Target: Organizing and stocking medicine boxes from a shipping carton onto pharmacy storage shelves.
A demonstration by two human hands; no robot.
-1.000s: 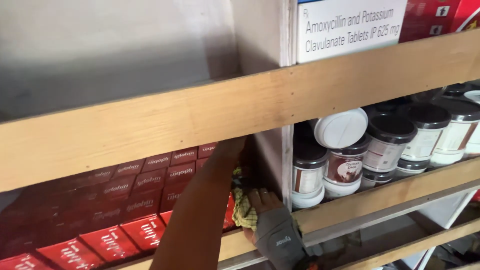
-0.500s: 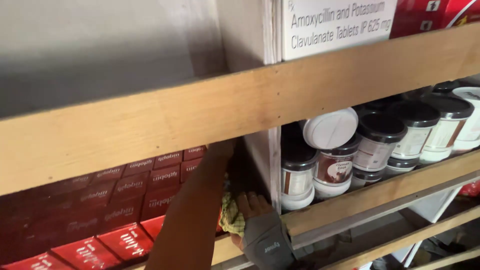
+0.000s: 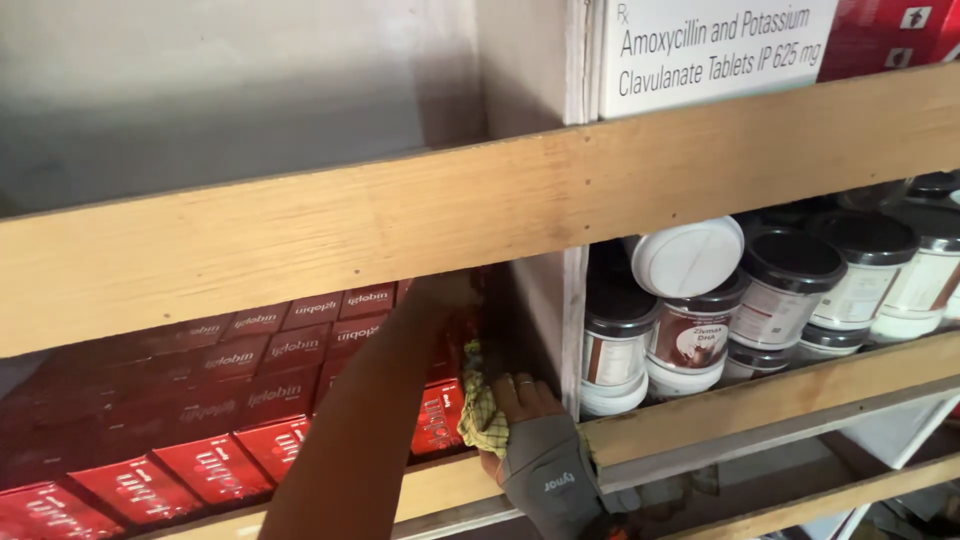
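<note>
Since the earlier frames the right hand (image 3: 530,420), in a grey wrist brace, has slid a little deeper toward the white wooden divider (image 3: 540,310), fingers curled loosely over a crumpled yellow checked cloth (image 3: 482,415) that lies on the pale wooden shelf board (image 3: 440,490) just beside the stacked red cardboard medicine boxes (image 3: 200,400). Reaching up between those boxes, the left hand (image 3: 440,292) sits in shadow under the upper plank, and I cannot tell how its fingers stand. Right of the divider stand brown-labelled plastic jars (image 3: 695,335) with dark lids, one white-lidded jar (image 3: 688,256) lying tipped on top.
</note>
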